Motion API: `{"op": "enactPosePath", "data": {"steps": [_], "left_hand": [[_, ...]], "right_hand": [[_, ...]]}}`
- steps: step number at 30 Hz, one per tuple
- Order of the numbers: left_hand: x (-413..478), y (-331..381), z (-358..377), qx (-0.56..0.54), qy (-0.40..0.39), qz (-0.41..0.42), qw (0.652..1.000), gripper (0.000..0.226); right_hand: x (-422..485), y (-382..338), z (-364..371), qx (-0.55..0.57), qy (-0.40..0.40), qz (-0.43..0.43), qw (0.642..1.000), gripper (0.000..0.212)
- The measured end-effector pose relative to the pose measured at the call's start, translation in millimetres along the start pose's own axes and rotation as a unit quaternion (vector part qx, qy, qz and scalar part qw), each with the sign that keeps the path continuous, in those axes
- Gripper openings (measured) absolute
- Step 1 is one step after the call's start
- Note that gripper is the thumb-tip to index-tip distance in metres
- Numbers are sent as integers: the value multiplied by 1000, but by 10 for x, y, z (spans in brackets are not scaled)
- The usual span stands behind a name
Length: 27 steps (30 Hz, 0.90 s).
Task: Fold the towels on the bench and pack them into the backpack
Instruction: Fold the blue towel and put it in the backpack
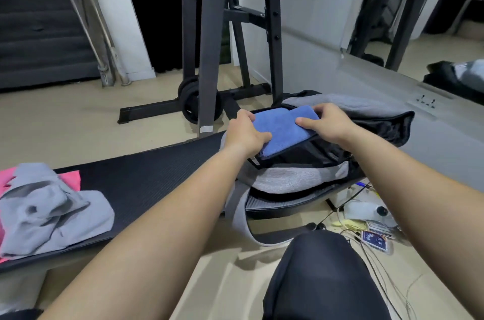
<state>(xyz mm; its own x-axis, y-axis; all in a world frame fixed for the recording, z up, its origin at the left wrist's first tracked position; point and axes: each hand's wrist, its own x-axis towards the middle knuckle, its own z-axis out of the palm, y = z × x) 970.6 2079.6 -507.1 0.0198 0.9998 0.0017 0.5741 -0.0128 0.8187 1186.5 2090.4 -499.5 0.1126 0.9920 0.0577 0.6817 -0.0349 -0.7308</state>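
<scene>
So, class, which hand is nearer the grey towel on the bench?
Left. The left hand grips the blue towel at its edge on the side of the grey towel; the right hand grips its far edge, farther away.

Floor (pixel 65 115): pale beige, beneath me.
Ahead of me: black steel rack (pixel 209 44), weight plates (pixel 191 104) at its foot.
My left: white pillar (pixel 117 18).
My right: wall mirror (pixel 392 18).
</scene>
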Motion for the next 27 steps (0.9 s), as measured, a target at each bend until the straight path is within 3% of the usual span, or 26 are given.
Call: {"op": "enactPosePath", "data": {"steps": [2,7,12,15,19,23,25,27], "left_hand": [[122,32,183,2,-4,-14,1000,57],[323,-34,614,37,-17,-36,998,46],[423,-95,918,116,-29,-21,993,26],[462,-109,989,170,-29,-10,985,32],[533,-129,964,235,-38,-4,971,36],[544,-139,919,262,-18,33,964,37],[531,-164,877,224,-18,37,974,24],[515,-209,830,189,-30,32,981,21]], "right_hand": [[117,125,-2,-25,0,8,1000,28],[375,348,73,-140,3,46,989,49],[510,496,148,-227,-32,102,968,32],[547,529,213,-255,-51,111,959,36],[625,519,358,-267,-45,103,957,25],[618,574,472,-325,10,71,943,36],[566,591,459,-366,42,4,930,43],[522,586,405,-332,21,-77,940,46]]}}
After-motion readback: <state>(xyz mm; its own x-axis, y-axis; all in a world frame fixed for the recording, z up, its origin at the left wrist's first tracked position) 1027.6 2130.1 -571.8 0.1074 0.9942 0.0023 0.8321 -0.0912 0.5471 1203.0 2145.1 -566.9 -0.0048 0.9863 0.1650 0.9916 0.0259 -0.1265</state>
